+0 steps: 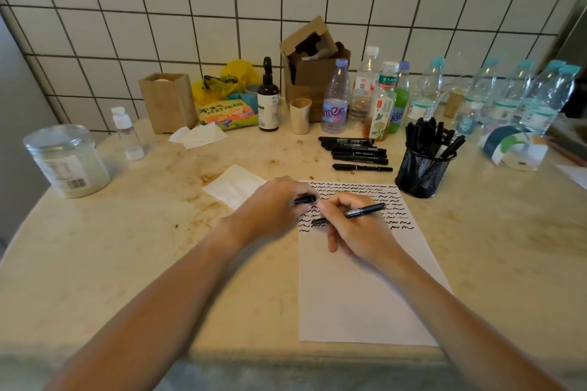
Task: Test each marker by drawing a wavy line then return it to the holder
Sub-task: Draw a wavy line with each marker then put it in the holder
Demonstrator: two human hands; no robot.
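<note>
Stained bench, tiled wall behind. Right hand grips marker, tip on paper; left hand pinches cap. Mesh holder nearby.

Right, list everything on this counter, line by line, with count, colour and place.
black marker: one, uncapped, in right hand over the paper
black cap: one, in left hand
white paper sheet: one, wavy lines across its top
black mesh holder: one, full of markers, right of paper
loose black markers: about six, lying behind paper
plastic bottles: about ten, along the wall
cardboard box: one, brown, at the wall
clear jar: one, far left
left hand: holds cap
right hand: grips marker
</note>
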